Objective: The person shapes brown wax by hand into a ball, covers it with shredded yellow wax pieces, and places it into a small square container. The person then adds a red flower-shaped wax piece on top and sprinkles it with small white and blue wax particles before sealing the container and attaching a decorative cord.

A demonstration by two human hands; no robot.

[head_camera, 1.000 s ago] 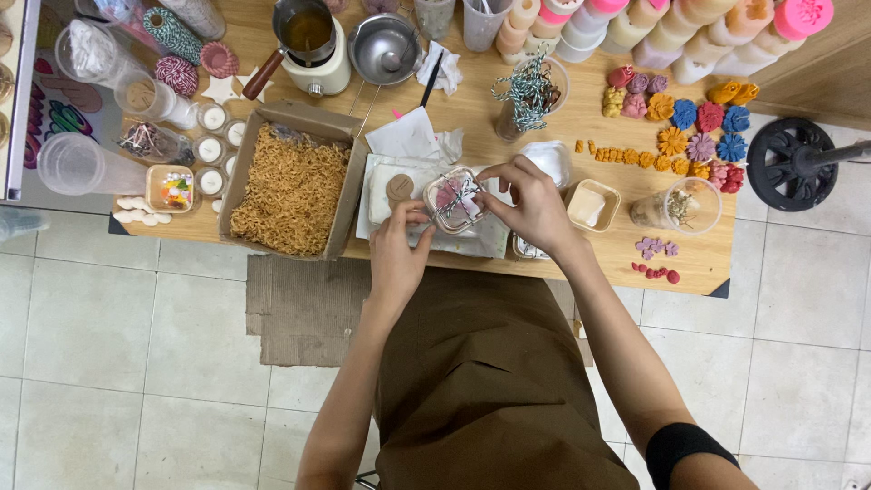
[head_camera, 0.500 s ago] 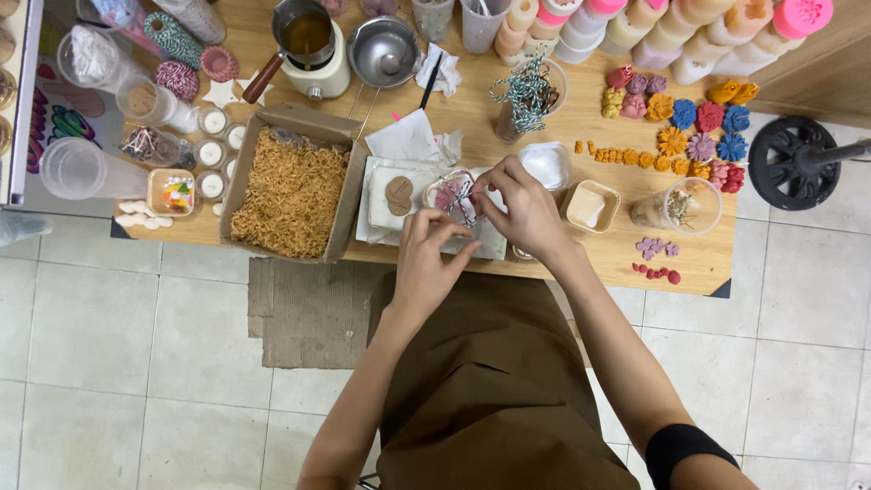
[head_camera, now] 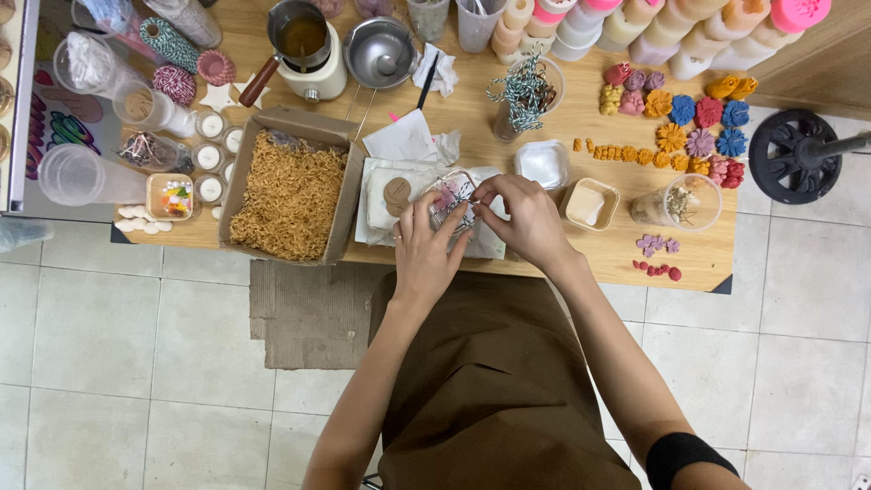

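Observation:
My left hand [head_camera: 426,245] and my right hand [head_camera: 524,220] both grip a small clear packet [head_camera: 454,198] with pink and white contents, wrapped in striped twine. The packet sits just above white paper [head_camera: 399,186] on the wooden table [head_camera: 508,136]. Fingers of both hands pinch at the twine on top of it. A round brown disc [head_camera: 396,191] lies on the paper left of the packet.
A cardboard box of shredded tan filler [head_camera: 288,192] stands to the left. Coloured wax flowers [head_camera: 689,122] lie at the right, near a clear cup [head_camera: 689,201] and a small square dish [head_camera: 588,203]. A melting pot [head_camera: 304,41], metal bowl [head_camera: 381,50] and twine spools [head_camera: 172,63] are at the back.
Both hands have drawn closer together over the packet, and the packet has shifted slightly right; the fingers now work the twine on top.

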